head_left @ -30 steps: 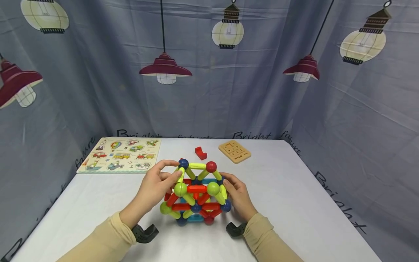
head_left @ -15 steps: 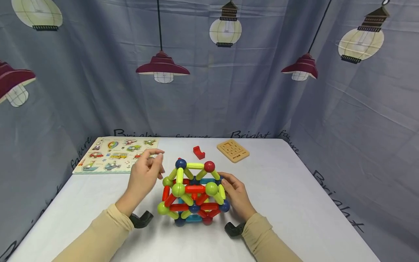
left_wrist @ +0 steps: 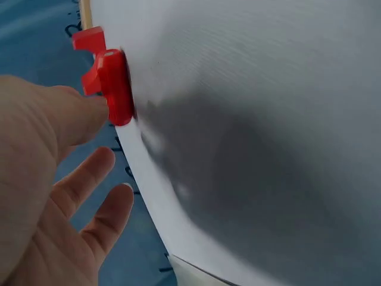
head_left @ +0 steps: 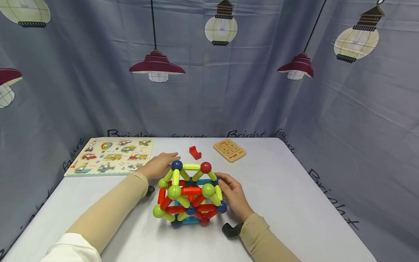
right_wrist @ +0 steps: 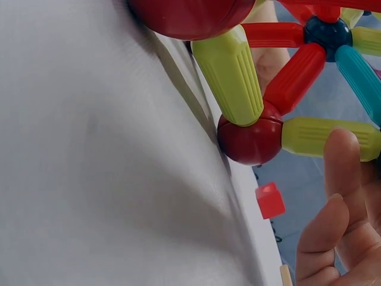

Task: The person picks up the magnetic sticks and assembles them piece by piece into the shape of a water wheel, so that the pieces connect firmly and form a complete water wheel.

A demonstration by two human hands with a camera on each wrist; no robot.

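A structure of magnetic balls and rods (head_left: 191, 191) in red, green and blue stands on the white table. My right hand (head_left: 235, 196) holds its right side by a dark blue ball, thumb in front. In the right wrist view, fingertips (right_wrist: 341, 146) touch a green rod. Behind the structure's left side, my left hand (head_left: 159, 166) reaches forward with relaxed fingers and holds nothing. The left wrist view has a small red notched piece (left_wrist: 116, 86) just beyond that hand's leading finger; whether they touch I cannot tell.
A picture puzzle board (head_left: 109, 156) lies at the back left, beside the left hand. A wooden board with small pieces (head_left: 230, 150) lies at the back right. A patterned grey curtain (head_left: 209, 91) hangs behind the table's far edge.
My left hand has let go of the structure's upper blue ball, drawn off to the left, then reached forward behind the structure towards the red piece. My right hand has stayed at the right side.
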